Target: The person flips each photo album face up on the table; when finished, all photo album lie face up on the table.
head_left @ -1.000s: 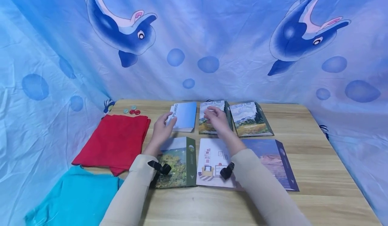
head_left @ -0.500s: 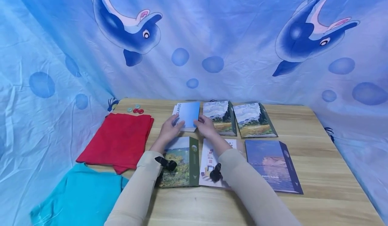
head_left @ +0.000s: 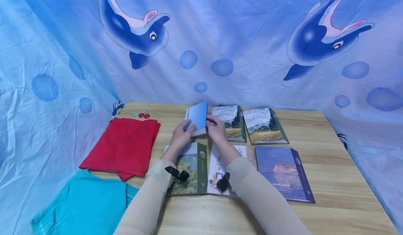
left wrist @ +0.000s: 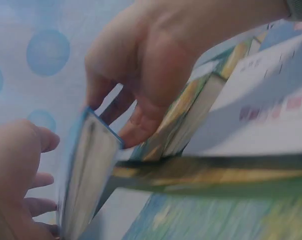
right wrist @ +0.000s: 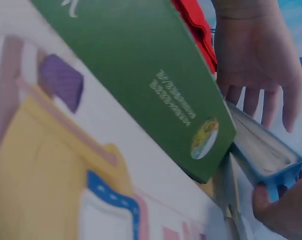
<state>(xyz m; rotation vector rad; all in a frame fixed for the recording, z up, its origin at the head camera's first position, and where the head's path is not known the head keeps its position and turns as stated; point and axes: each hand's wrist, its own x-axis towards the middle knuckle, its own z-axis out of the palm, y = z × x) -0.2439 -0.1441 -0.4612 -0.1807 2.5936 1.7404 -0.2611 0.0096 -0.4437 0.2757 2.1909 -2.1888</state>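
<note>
A blue album (head_left: 198, 115) lettered POLAROID stands tilted at the back of the table, its right edge raised. My right hand (head_left: 216, 128) grips that raised edge, with thumb and fingers at a corner in the left wrist view. My left hand (head_left: 182, 133) is at the album's left side, fingers spread and fairly straight near its lower edge; the thumb overlaps the cover in the head view. The album's page edges (left wrist: 90, 167) face the left wrist camera. Under my forearms lie a green-spined photo album (head_left: 189, 165) and a white album with a room drawing (head_left: 217, 158).
Two landscape-painted albums, the nearer one (head_left: 229, 123) and the right one (head_left: 264, 124), lie beside the blue album. A purple photo album (head_left: 281, 172) is at front right. Red cloth (head_left: 122, 145), turquoise cloth (head_left: 85, 203) and several small discs (head_left: 141, 115) occupy the left.
My right hand has come leftward from above the landscape album to the blue album. The blue album, flat before, now has its right edge lifted. My left hand has moved slightly right.
</note>
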